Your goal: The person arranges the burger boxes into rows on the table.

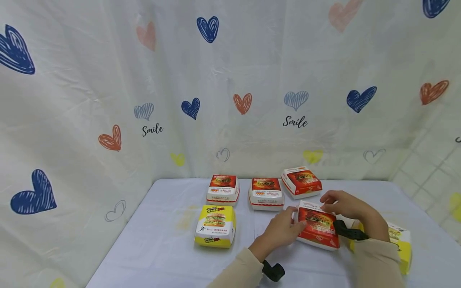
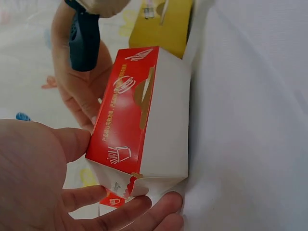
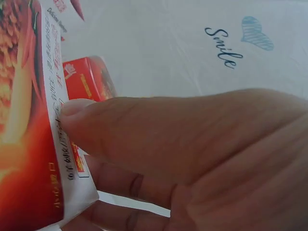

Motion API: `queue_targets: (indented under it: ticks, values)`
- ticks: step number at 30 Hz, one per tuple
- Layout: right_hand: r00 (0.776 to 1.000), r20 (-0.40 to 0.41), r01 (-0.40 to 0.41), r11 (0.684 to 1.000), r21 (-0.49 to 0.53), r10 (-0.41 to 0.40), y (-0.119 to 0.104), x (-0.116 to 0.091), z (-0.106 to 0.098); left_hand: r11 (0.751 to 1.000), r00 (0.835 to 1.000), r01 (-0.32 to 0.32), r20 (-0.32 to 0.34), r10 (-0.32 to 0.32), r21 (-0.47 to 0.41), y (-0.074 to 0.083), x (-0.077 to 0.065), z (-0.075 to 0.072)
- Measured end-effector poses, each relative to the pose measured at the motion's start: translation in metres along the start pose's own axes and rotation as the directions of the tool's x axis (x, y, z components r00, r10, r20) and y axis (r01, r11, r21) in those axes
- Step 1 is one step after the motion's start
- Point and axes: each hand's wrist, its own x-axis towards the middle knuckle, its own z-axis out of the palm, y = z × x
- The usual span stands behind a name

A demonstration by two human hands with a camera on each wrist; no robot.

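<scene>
Both hands on the red burger box, right of table centre

Left side: a yellow-and-white burger box (image 1: pixel 215 226) lies on the white tablecloth (image 1: pixel 162 256), burger picture up. Just behind it is the left rear red-and-white burger box (image 1: pixel 223 190). Next along the rear, a little apart, is the middle rear red-and-white burger box (image 1: pixel 266 194).

Left hand (image 1: pixel 279 230): partly closed about the near-left part of the red burger box (image 1: pixel 318 225). The left wrist view shows the thumb on the red lid's edge and fingers around the end corner. This box is between the two hands, burger picture up, in front of the rear boxes; whether its base sits fully on the cloth cannot be told.

Beyond it, set at an angle just beside the middle rear box, is the right rear red-and-white burger box (image 1: pixel 301 182).

Right hand (image 1: pixel 347 206): partly closed on the far end of the red burger box. The right wrist view shows the thumb against the white printed edge, fingers bent around below. A black wrist camera (image 1: pixel 350 231) is strapped on.

Far right: a second yellow-and-white burger box (image 1: pixel 405 247), partly hidden by the right forearm. Backdrop: a white curtain (image 1: pixel 252 60) printed with hearts and "Smile".
</scene>
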Motion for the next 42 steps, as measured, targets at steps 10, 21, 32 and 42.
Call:
queue_targets:
  ticks: [10,21,32,42]
  values:
    - [0.995,0.079,0.052,0.998,0.025,-0.054,-0.010,0.003,0.013,0.985,0.998,-0.069,0.022,0.066,0.157,-0.013,-0.016,-0.015]
    - [0.980,0.158,0.117,0.992,0.051,-0.123,-0.038,0.001,0.031,0.972,0.996,-0.088,0.030,0.083,0.218,-0.030,-0.025,-0.037]
    - [0.982,0.172,0.069,0.995,0.065,-0.080,-0.041,0.002,0.045,0.987,0.998,-0.052,-0.020,0.056,0.153,-0.036,-0.026,-0.054]
    - [0.980,0.172,0.094,0.994,0.062,-0.104,-0.038,0.004,0.047,0.964,0.993,-0.046,-0.088,0.072,0.263,-0.035,-0.025,-0.057]
